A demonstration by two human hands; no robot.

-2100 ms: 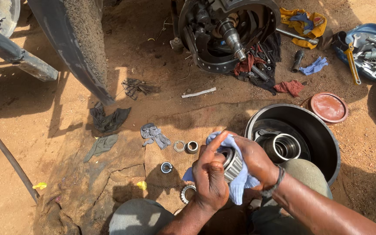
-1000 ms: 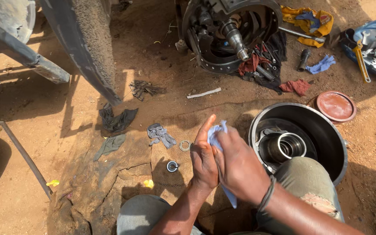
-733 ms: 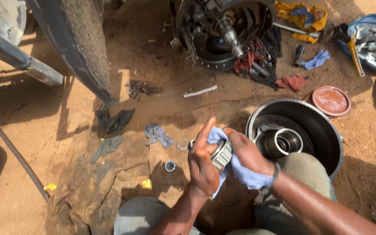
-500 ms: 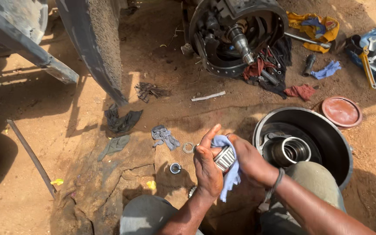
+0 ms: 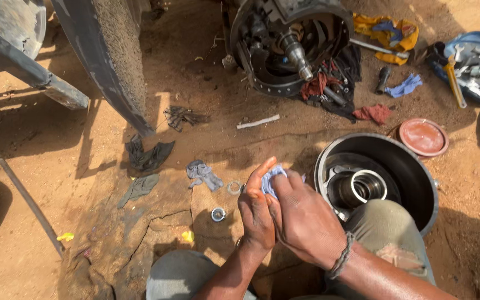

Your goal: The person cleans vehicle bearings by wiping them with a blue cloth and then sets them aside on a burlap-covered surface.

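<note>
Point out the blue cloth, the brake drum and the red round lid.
blue cloth (image 5: 271,176), head view, bunched top between the hands.
brake drum (image 5: 412,166), head view, dark inner wall.
red round lid (image 5: 423,136), head view, flat centre.

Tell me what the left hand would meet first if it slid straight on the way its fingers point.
The left hand points up the picture; past the blue cloth at its fingers lies bare dirt, then probably the white strip, though depth is unclear.

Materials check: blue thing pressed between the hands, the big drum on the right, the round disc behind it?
Blue rag: soft woven cloth, crumpled between both hands. Drum: dark metal, likely cast iron or steel, smooth sheen on the inner wall; bright machined hub inside. Round disc: reddish, dusty, raised rim; painted metal or plastic, unclear.
</note>
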